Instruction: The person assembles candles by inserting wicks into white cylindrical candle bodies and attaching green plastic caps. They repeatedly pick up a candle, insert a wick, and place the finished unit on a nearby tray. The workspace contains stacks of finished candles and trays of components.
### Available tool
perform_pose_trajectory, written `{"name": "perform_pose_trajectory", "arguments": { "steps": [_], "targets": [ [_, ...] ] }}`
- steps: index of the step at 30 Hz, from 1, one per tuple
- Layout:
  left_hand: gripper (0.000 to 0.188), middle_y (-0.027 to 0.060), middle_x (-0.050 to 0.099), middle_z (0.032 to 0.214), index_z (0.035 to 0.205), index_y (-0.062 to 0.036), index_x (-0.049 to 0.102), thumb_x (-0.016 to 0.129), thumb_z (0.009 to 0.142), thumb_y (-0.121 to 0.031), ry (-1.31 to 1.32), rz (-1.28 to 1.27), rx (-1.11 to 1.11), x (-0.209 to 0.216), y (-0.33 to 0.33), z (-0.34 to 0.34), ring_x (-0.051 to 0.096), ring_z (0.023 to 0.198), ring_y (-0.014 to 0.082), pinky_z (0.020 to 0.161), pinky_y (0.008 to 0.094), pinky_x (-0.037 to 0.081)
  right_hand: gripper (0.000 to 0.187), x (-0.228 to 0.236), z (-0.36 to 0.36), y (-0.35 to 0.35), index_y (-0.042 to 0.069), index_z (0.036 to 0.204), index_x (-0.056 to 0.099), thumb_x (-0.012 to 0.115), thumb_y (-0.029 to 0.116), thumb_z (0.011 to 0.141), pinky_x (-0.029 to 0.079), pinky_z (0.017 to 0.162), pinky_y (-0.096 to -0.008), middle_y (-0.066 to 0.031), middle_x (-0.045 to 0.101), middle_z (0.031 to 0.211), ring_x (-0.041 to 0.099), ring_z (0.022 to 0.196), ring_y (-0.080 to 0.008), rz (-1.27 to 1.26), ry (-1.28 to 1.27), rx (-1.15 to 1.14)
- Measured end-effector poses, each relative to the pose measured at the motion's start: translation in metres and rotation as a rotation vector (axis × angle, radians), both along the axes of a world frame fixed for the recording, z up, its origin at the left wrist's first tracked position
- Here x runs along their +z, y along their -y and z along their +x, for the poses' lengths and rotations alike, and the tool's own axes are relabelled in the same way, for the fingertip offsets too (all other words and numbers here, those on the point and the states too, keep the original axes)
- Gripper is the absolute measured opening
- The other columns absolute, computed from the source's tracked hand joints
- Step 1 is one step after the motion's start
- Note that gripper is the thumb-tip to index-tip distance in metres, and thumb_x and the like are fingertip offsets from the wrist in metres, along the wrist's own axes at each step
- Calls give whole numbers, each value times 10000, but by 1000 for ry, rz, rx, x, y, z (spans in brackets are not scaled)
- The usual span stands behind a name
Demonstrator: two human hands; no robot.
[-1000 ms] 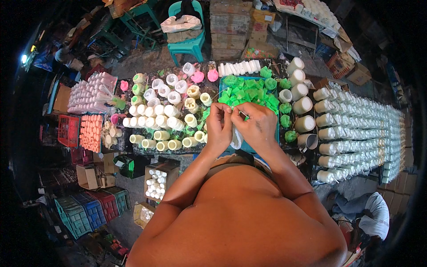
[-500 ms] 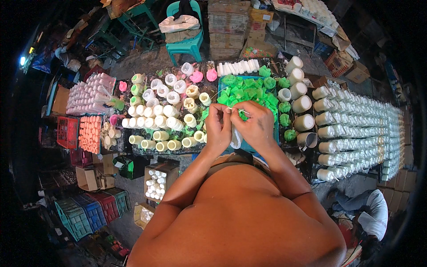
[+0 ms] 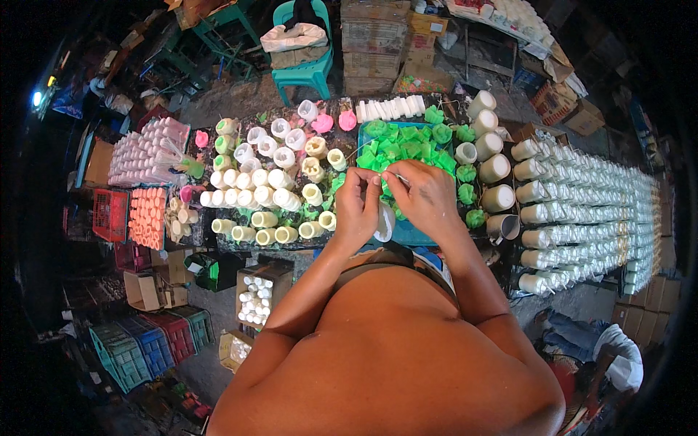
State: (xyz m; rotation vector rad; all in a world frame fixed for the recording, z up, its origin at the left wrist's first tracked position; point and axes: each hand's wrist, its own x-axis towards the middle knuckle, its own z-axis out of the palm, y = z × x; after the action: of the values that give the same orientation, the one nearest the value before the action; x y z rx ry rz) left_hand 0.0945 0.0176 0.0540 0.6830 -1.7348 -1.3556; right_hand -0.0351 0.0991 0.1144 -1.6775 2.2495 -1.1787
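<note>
Both hands are raised close together over the near side of a blue tray (image 3: 420, 234) heaped with green wax-like pieces (image 3: 398, 145). My left hand (image 3: 358, 205) has thumb and forefinger pinched, with its fingers curled. Opposite it, my right hand (image 3: 423, 195) pinches too, its fingertips almost touching the left ones. Whatever lies between the fingertips is too small to make out. Below the hands, partly hidden by them, shows a whitish translucent cup-like thing (image 3: 384, 222); whether a hand touches it cannot be seen.
Rows of cream candle-like cylinders (image 3: 246, 198) stand left. Large white cylinders (image 3: 495, 168) line the tray's right, with a metal mug (image 3: 502, 227) near them. Many white candles (image 3: 538, 214) fill the far right. White sticks (image 3: 390, 108) lie behind the tray. Another person (image 3: 618, 356) is at lower right.
A thin white strand at my right fingertips no longer shows. My right hand has turned slightly and shifted right, its fingertips meeting the left ones. The person at lower right has moved a little.
</note>
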Motion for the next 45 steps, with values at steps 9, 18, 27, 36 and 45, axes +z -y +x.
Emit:
{"name": "perform_pose_trajectory", "arguments": {
  "steps": [9,18,27,36,45],
  "targets": [
    [82,107,631,735,980,32,564,583,1012,-41,131,-88,-115,16,4,10,600,636,151,579,308,463,139,0,-6,-7,105,927,694,687,240,897,529,646,-470,-127,716,838,683,700,-358,26,-70,58],
    [154,132,625,764,997,20,512,495,1066,-115,238,-27,-175,14,-3,7,601,671,246,657,367,481,159,2,-18,-10,113,879,695,735,256,823,519,610,-456,-120,686,726,670,655,-342,95,-90,108],
    [242,81,562,817,1010,-17,501,408,1115,-214,108,219,-258,-5,-9,6,494,734,156,696,317,441,223,3,-16,-10,101,850,681,772,282,757,504,595,-460,-143,679,709,664,647,-351,84,-5,83],
    [215,48,528,827,1019,-29,492,412,1113,-204,98,284,-255,-6,-15,0,467,761,114,702,291,422,261,-4,-15,-8,106,840,660,793,313,752,481,592,-479,-159,636,643,640,639,-376,104,75,-12],
    [161,23,567,905,1095,-30,524,484,1092,-186,-108,383,-217,3,-15,-12,526,815,109,766,268,458,181,1,-16,-20,89,891,649,760,216,825,493,587,-413,-134,674,762,663,665,-320,10,104,-8]
  ]
}}
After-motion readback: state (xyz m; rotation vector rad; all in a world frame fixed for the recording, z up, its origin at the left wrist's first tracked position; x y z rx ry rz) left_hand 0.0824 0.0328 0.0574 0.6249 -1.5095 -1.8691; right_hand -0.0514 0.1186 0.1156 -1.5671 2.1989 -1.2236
